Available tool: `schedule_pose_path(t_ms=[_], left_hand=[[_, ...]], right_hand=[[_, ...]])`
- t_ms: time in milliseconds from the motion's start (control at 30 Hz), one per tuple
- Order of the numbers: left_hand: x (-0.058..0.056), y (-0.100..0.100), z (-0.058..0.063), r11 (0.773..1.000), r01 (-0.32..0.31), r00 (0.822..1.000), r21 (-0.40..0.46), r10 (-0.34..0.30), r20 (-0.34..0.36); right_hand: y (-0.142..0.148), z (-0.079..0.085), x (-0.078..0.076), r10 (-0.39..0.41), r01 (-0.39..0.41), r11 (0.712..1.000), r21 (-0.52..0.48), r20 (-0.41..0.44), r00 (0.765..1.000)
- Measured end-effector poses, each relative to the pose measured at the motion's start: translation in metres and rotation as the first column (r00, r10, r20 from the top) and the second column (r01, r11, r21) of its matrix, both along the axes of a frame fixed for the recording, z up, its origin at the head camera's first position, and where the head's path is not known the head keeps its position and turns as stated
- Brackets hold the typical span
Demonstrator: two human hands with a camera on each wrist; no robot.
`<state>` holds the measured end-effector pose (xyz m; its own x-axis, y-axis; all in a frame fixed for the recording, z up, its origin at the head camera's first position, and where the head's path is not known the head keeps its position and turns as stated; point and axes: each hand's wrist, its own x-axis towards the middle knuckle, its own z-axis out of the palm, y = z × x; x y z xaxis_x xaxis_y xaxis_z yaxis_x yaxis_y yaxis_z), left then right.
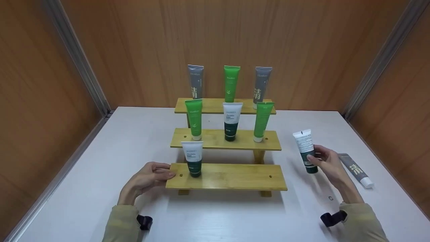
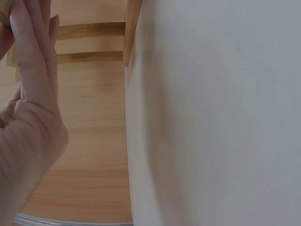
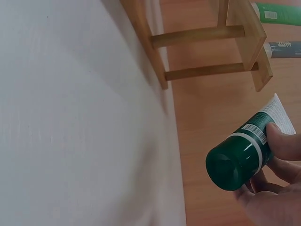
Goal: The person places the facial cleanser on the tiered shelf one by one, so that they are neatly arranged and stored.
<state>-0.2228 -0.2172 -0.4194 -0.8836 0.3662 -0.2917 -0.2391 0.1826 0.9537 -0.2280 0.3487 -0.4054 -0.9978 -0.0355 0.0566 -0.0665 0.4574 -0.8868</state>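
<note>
A three-tier wooden display stand (image 1: 231,176) stands on the white table. My left hand (image 1: 147,176) pinches the left end of its lowest shelf; in the left wrist view the hand (image 2: 35,103) partly hides that wood. To the stand's right, my right hand (image 1: 331,166) holds a white and dark green squeeze tube (image 1: 305,146) above the table, dark cap down. The right wrist view shows the tube's green cap (image 3: 228,165) and barcode, with thumb and fingers round its body. A similar squeeze tube (image 1: 194,158) stands on the lowest shelf's left part.
Two green tubes (image 1: 194,117) flank a white and dark green tube (image 1: 231,119) on the middle shelf. Up top, a green tube (image 1: 231,82) stands between two grey tubes (image 1: 262,84). Another grey tube (image 1: 356,169) lies beside my right hand. Wooden panels (image 1: 235,40) enclose the table.
</note>
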Motion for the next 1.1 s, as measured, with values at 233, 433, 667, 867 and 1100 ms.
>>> schedule_pose_path(t_ms=[233,433,667,867,1100], left_hand=[[0.0,0.0,0.0,1.0,0.018,1.0,0.013,-0.018,-0.007],[0.0,0.0,-0.001,1.0,0.015,1.0,0.01,-0.015,-0.003],[0.0,0.0,0.0,1.0,0.014,1.0,0.01,-0.014,-0.004],[0.0,0.0,0.0,1.0,0.008,1.0,-0.002,-0.008,-0.01],[-0.001,-0.001,0.0,1.0,0.007,1.0,-0.003,-0.007,-0.001]], right_hand=[[-0.01,0.004,0.004,0.002,-0.004,0.999,-0.036,-0.043,0.999],[-0.022,0.009,0.005,-0.001,-0.002,0.998,-0.055,-0.049,0.999],[-0.037,0.018,0.012,0.017,-0.021,0.997,-0.068,-0.066,0.998],[-0.052,0.024,0.015,0.041,-0.05,0.995,-0.087,-0.094,0.995],[-0.071,0.03,0.017,0.072,-0.083,0.991,-0.107,-0.107,0.992]])
